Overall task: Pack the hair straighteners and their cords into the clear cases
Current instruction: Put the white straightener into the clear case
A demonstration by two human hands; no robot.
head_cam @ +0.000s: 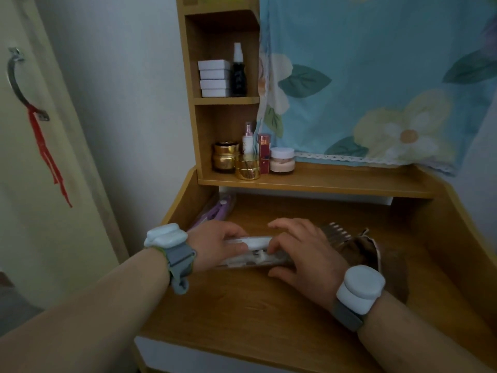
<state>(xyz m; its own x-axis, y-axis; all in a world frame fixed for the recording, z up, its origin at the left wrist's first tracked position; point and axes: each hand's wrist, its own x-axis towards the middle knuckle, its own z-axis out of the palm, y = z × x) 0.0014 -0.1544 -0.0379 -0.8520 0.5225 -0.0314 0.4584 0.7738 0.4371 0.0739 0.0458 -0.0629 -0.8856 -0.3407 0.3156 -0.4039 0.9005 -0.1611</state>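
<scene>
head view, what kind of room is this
Probably a bedroom or dorm corner with a wooden dressing desk. Cosmetic jars and a spray bottle stand on its shelves, a floral cloth hangs behind it, and both hands hold a clear case on the desktop.

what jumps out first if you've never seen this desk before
Both hands meet mid-desk on a clear case with a white hair straightener in it, left hand at its left end, right hand over its right. Behind hangs a big blue floral cloth, and gold jars crowd the shelf at its lower left.
</scene>
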